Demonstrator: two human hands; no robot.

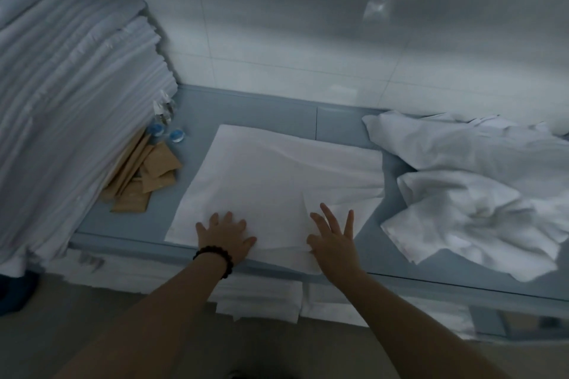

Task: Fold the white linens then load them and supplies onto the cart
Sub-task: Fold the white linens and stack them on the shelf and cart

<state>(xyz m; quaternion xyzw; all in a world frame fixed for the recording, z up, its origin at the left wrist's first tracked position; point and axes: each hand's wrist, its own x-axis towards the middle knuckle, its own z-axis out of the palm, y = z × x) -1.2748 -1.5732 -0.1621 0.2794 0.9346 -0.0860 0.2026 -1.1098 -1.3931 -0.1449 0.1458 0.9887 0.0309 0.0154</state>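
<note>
Our hands open: left hand flat on white linen, right hand flat beside it, fingers spread. Linen lies on desk, near edge. We should rub bumps out, match corners, then fold.

We read the flat linen as white woven cloth, matt and lightly creased; the crumpled linens are the same cloth, heavily wrinkled; packets look like matt brown paper; bottle caps glossy blue plastic; worktop smooth matt grey-blue; wall tiles glossy, reflective; bracelet dark dull beads
</note>
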